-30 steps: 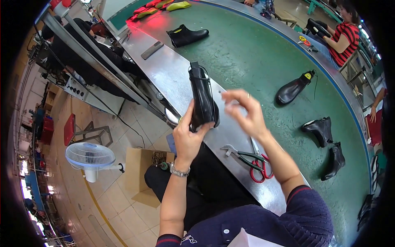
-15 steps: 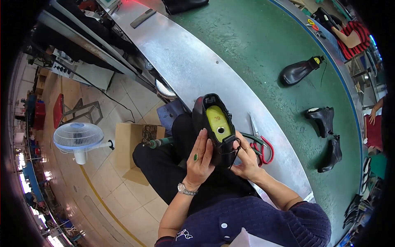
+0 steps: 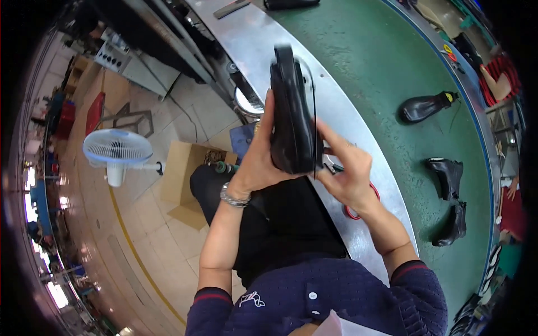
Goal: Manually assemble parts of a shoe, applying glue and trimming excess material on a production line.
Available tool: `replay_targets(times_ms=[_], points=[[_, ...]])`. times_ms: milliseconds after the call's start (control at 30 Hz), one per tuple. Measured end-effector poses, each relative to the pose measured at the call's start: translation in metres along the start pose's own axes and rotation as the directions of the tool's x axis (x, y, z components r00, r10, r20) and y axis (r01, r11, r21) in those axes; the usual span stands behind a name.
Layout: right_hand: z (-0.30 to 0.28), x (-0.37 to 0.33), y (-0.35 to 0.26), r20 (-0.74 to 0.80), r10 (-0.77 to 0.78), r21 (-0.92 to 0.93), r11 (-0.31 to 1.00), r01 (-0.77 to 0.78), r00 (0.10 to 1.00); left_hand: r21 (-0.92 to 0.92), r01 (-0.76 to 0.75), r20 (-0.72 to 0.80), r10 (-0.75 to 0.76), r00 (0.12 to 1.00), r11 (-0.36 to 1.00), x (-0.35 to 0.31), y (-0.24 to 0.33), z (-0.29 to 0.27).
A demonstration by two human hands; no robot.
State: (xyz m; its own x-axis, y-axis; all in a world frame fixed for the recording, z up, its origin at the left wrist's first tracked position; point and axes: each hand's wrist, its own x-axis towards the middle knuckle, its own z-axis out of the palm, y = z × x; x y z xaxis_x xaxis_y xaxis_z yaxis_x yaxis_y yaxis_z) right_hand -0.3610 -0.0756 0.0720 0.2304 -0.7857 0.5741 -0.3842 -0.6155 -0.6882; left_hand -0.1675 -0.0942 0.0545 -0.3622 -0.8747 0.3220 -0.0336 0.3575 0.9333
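A black leather shoe [image 3: 292, 120] is held upright over my lap and the metal bench edge, its opening turned out of view. My left hand [image 3: 256, 159] wraps its lower left side, thumb underneath hidden in part. My right hand [image 3: 348, 168] closes on the lower right side, fingertips partly hidden behind it. A thin dark cord runs down the shoe's right side. Behind my right hand, the red-handled scissors [image 3: 375, 192] lie on the bench, mostly covered.
Beyond the metal bench [image 3: 358, 140] runs a green belt [image 3: 370, 73] carrying several black shoes, one nearest at the right [image 3: 426, 107]. A white-blue fan [image 3: 117, 148] and an open cardboard box [image 3: 182, 173] stand left. A co-worker in red-black stripes [image 3: 502, 78] sits across.
The shoe has tipped up, so its yellow-green insole no longer shows. Both hands have risen with it, and my left hand has turned around its side. The view has shifted slightly.
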Motion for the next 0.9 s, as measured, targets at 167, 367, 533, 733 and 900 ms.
replay_targets(times_ms=[167,367,533,733,900], points=[[0.026,0.057,-0.038,0.086,0.157,0.274,0.946,-0.175,0.984,-0.314,0.308,-0.118,-0.358,0.926,0.898,-0.049,0.045,-0.03],[0.064,0.029,-0.018,0.317,0.21,0.331,0.889,-0.315,0.925,-0.797,0.125,-0.424,-0.693,0.583,0.592,-0.131,0.04,-0.057],[0.027,-0.062,0.054,0.278,0.432,-0.454,0.846,-0.279,0.858,-0.822,-0.024,-0.479,-0.666,0.572,0.569,-0.177,0.035,-0.093],[-0.001,-0.129,0.068,0.27,0.428,-0.665,0.731,-0.155,0.863,-0.939,-0.012,-0.258,-0.682,0.684,0.343,-0.206,0.063,-0.113],[-0.002,-0.11,0.068,0.326,0.531,-0.67,0.714,-0.205,0.782,-0.935,0.173,-0.173,-0.822,0.543,0.311,-0.193,0.033,-0.122]])
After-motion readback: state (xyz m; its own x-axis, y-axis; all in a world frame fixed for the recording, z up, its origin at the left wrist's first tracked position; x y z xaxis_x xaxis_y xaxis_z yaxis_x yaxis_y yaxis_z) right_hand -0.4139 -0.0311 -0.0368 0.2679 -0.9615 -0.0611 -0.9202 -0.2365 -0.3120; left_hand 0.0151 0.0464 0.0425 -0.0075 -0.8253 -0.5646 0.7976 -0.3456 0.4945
